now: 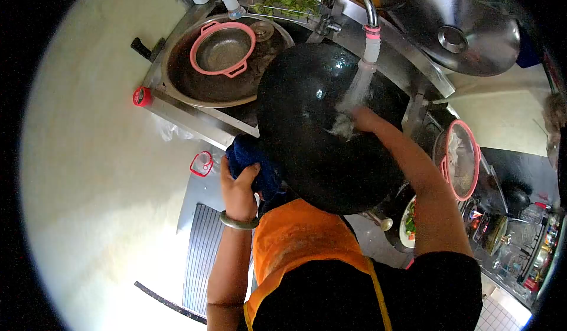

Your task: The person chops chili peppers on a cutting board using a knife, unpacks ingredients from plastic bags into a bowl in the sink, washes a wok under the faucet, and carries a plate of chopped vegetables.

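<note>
A large black wok (319,165) lies tilted across the sink, its dark inner surface facing me. My left hand (239,188) is closed around a bunched dark blue cloth (255,158) at the wok's lower left edge. Water from the faucet (371,38) pours into the wok beside my right hand (367,120). That hand is closed and pressed low toward the wok's surface. Whitish splash or material shows at its fingers, and what they grip is too blurred to name.
To the left, a pink-rimmed strainer (223,72) sits in a wide metal basin (171,86). A wire rack holds greens (286,3). A big metal lid (484,41) leans at the upper right. Another pink-rimmed basket (475,165) and a plate of food (404,233) stand at right.
</note>
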The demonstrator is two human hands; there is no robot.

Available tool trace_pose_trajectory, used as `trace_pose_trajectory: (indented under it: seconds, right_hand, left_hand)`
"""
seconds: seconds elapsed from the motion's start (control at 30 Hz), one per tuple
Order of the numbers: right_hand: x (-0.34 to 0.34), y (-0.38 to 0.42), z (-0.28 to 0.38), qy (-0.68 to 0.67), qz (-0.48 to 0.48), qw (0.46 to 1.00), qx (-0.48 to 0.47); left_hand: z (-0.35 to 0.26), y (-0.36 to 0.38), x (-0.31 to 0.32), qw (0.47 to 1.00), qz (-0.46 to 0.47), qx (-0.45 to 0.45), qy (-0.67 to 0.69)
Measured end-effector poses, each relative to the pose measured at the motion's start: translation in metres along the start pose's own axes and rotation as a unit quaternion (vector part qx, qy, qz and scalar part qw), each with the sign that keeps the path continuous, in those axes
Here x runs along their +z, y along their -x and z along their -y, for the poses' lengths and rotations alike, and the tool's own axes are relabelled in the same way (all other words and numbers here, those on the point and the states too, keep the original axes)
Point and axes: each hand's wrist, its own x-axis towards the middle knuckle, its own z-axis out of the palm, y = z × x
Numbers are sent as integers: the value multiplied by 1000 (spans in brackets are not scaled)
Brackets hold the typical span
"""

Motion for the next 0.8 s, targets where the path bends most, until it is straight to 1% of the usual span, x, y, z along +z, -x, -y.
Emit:
trace_pose_trajectory:
  seconds: [0.07, 0.1, 0.17, 0.23, 0.3, 0.37, 0.43, 0.5, 0.53, 0.6, 0.67, 0.7, 0.73, 0.8]
  right_hand:
    - [2, -23, 43, -24, -38, 999, 21]
    - [-3, -23, 72, 21, -25, 999, 17]
    - [23, -13, 99, -93, 5, 995, -23]
    - [17, 44, 128, -94, 36, 988, -115]
    - [26, 77, 107, -93, 115, 972, -183]
    - [23, 93, 66, -45, 167, 967, -189]
    - [13, 86, 33, 79, 151, 980, -106]
    - [20, 70, 2, 151, -17, 986, -74]
    - [27, 58, -13, 185, -101, 976, -57]
    - [34, 20, -41, 107, -190, 975, 46]
    - [25, -17, -38, 184, -255, 935, 164]
    - [21, -34, -35, 177, -279, 921, 205]
    - [12, -52, -28, 140, -309, 911, 235]
    - [-8, -81, -9, -24, -399, 885, 239]
  left_hand:
    - [0, 2, -1, 1000, 1, -13, -2]
    - [-1, 1, 0, 1000, -7, -14, -5]
    - [-1, 2, 3, 1000, -22, -16, -12]
    - [-3, 3, 5, 1000, -8, -6, 3]
    - [-4, 1, 2, 1000, 1, -6, 12]
    - [-3, 1, -1, 1000, 11, -19, 10]
    - [1, 0, -3, 1000, 11, -8, 15]
    - [1, -1, -4, 1000, 13, -1, 19]
    - [-1, -1, -3, 1000, 16, 1, 22]
    - [-1, -2, -2, 999, 20, 4, 29]
    - [2, -3, -3, 999, 19, 5, 36]
    - [1, -3, -3, 999, 17, 4, 30]
    - [0, -2, -3, 1000, 15, 4, 24]
    - [1, -3, -3, 1000, 16, 5, 16]
